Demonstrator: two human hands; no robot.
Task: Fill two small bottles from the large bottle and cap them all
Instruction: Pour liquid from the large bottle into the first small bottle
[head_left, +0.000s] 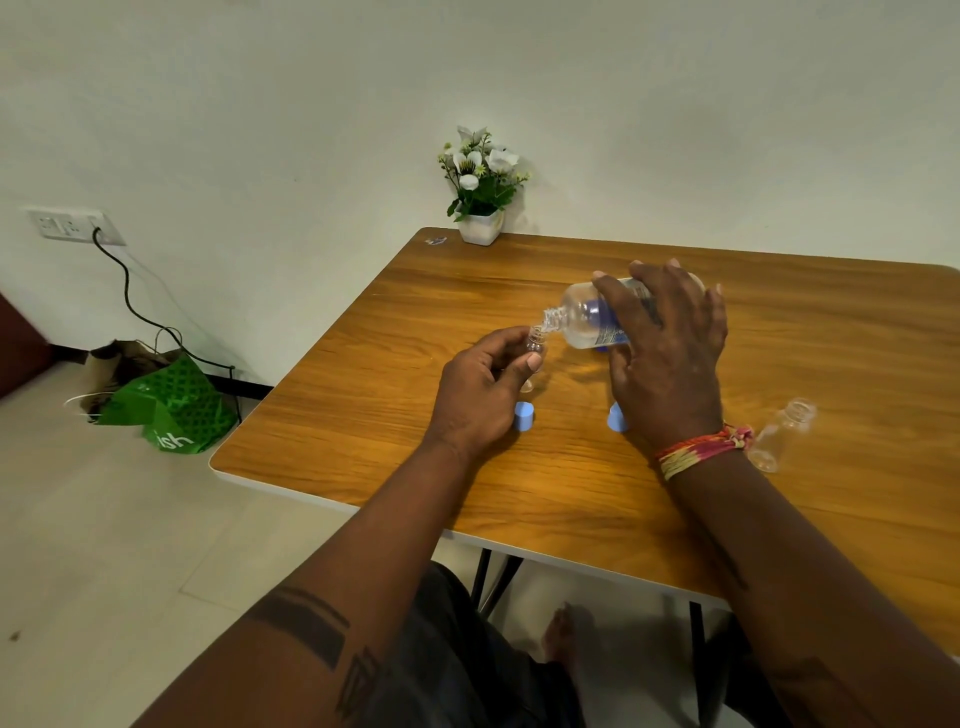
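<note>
Tipping the large bottle (587, 319) in the right hand's (670, 358) grip, its neck meets a small bottle (536, 343) gripped by the left hand (480, 395) above the table (395, 447); another small bottle (782, 434) lies right.

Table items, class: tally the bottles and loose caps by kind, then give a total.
Large bottle: 1, tilted in the right hand
Small bottles: 2, one in the left hand at, one lying at
Blue caps: 2, at and
Total: 5

Left grip (483, 384) curled in a pinch; right grip (670, 353) wrapped, palm down.
</note>
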